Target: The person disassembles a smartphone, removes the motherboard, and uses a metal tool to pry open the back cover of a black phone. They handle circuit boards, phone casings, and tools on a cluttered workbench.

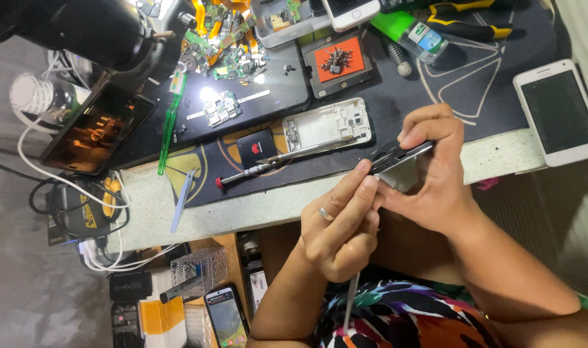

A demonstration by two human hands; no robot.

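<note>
The right hand (429, 174) grips a dark phone (402, 156) on its edge, just below the white phone frame (326, 129). The left hand (339, 225) pinches a thin metal tool (350, 303), fingertips touching the phone.

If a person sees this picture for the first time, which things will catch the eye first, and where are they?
At the centre, the right hand grips a dark phone by its edge, while the left hand, wearing a ring, presses its fingers against the phone and holds a thin metal tool. Behind them on the dark mat lie an empty phone frame and a red-tipped screwdriver. A white phone lies at the far right.
</note>
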